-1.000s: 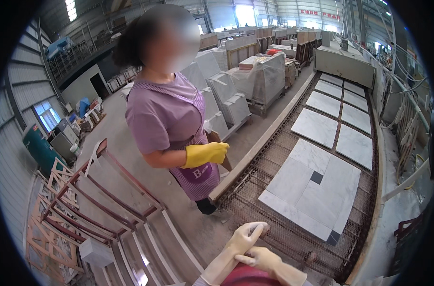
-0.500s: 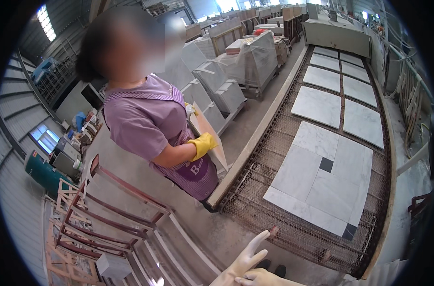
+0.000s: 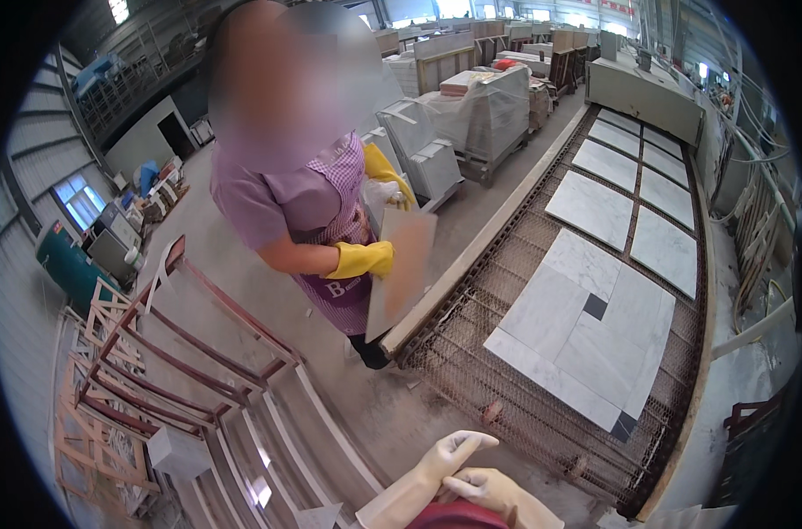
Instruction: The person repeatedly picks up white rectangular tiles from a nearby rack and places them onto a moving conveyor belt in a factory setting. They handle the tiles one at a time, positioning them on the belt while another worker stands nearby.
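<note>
Both my hands wear cream rubber gloves and meet low in front of me. My left hand [image 3: 458, 450] points rightward, its fingers bent and held together with nothing visible in them. Just below it, my right hand [image 3: 484, 487] is closed, its fingertips at the wrist of the left glove, seemingly pinching it. Across the conveyor's near corner, a person [image 3: 295, 216] in a purple shirt, checked apron and yellow gloves holds a thin tile [image 3: 401, 273] upright, one hand on its edge. A marble tile panel [image 3: 586, 326] with small dark square insets lies flat on the mesh conveyor [image 3: 471, 361].
Paired white tiles [image 3: 590, 210] lie farther up the conveyor, leading to a box-shaped machine [image 3: 643, 97]. A dark red metal rack [image 3: 189, 353] stands at left, with a pale stone block [image 3: 179, 454] by its base. Wrapped stone stacks [image 3: 484, 115] stand behind the person.
My left fingers have gone from stretched out to bent together. Both hands have risen slightly. The person has swung the tile forward, nearer the conveyor, and the view has shifted a little.
</note>
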`<state>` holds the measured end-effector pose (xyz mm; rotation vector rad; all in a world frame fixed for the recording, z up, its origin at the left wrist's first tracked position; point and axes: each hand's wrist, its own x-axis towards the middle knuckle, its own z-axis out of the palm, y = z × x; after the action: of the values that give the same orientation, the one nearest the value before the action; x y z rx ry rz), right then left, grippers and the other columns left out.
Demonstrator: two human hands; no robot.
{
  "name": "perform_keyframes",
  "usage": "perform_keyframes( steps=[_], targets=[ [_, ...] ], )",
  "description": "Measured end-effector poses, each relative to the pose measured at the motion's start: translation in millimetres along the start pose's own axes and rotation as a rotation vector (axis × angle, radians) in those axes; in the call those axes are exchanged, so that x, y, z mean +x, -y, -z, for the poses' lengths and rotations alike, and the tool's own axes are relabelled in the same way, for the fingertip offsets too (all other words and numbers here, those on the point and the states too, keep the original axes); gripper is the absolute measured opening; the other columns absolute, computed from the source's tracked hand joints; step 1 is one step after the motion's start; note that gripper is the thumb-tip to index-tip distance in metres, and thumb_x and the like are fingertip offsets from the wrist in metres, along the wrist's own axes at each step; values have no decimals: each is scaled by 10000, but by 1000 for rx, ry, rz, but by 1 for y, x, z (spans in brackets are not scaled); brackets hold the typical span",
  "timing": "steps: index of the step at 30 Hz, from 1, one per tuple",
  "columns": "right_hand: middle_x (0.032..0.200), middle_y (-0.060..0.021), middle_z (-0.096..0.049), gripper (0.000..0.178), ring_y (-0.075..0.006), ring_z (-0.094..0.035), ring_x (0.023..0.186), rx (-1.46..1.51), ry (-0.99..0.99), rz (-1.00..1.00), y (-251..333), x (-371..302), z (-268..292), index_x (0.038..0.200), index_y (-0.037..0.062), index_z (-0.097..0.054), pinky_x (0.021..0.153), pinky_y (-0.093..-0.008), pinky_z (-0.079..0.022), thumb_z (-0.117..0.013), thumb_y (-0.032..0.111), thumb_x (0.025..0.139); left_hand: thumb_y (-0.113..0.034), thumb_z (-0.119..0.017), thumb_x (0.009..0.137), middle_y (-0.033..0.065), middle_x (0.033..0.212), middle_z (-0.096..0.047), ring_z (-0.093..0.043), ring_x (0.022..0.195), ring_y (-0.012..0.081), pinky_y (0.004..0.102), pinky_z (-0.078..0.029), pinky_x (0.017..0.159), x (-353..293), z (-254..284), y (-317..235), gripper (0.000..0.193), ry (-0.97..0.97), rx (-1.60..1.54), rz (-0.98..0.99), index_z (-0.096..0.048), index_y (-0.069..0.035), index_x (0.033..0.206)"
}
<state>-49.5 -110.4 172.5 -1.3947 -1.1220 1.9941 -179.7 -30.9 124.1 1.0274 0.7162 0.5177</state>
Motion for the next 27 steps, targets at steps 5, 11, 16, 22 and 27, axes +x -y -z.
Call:
perform_keyframes(
  steps=[5,11,16,22,27],
  targets=[
    [968,-118,-721,386,-188,-684,902,122,-123,74,-22,-15,6,1084,-5,-670,860,-309,-515,-477,323,1022,-256,-481,1027,79,1056,-698,-620,948,114,255,-485,855,-13,4,11,350,17,-24,-20,-668,23,1127],
    [990,-147,-712,341,-206,-680,919,352,-268,105,-35,-18,9,1082,-30,-659,866,-320,-519,-481,255,1023,-233,-477,1031,91,1042,-694,-624,934,128,257,-490,843,-16,14,35,338,67,-142,-19,-657,36,1127],
    [984,-120,-705,322,-177,-666,893,312,-506,101,-21,-33,0,1103,-38,-640,826,-293,-511,-521,244,1004,-217,-492,1026,86,1036,-689,-627,956,129,260,-495,863,-14,6,44,315,46,-145,-14,-657,40,1102],
    [963,-80,-695,307,-143,-644,867,231,-629,127,-7,-44,-5,1075,-36,-655,789,-270,-501,-549,238,989,-221,-527,1010,64,1050,-688,-622,983,110,253,-492,877,-20,-10,25,287,0,-35,39,-665,15,1096],
    [949,-68,-689,314,-128,-632,839,248,-669,180,-28,-43,6,1082,-23,-659,752,-254,-497,-543,254,991,-256,-541,1001,46,1072,-682,-612,1005,102,256,-478,908,-15,-24,15,311,75,17,7,-660,0,1132]
  ],
)
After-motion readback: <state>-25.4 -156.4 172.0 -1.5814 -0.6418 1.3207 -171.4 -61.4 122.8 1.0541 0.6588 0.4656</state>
